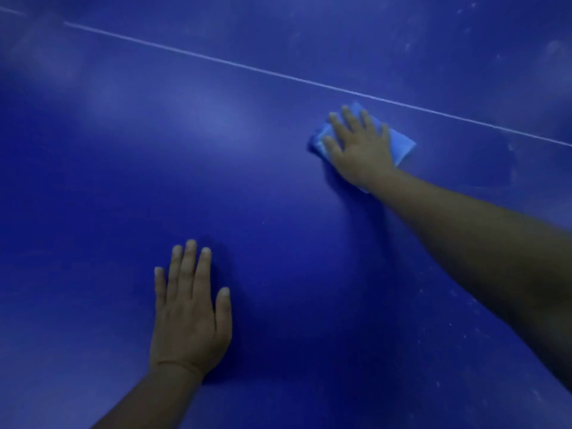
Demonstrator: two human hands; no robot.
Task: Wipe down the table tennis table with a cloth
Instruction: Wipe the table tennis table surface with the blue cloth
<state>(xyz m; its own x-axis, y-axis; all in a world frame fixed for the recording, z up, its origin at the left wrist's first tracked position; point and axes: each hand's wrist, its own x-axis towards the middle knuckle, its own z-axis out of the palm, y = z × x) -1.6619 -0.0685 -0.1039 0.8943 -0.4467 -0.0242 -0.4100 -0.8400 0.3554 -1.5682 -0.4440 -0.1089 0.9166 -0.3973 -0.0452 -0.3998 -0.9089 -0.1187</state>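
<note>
My right hand lay flat on the folded light-blue cloth, fingers straight and spread, pressing it down rather than pinching it. The cloth sat on the blue table tennis table, just on the near side of the white centre line, with its corners showing past my fingertips and the heel of my palm. I judged the cloth soft, light and limp; it would bunch if pushed from one edge, so the correct hold was a flat palm over its middle with even downward pressure. The tabletop looked smooth and stiff, so I expected the cloth to slide readily. My left hand rested open on the table nearer to me, fingers together, holding nothing. Pale dust specks showed beside my right forearm, well apart from the cloth.
</note>
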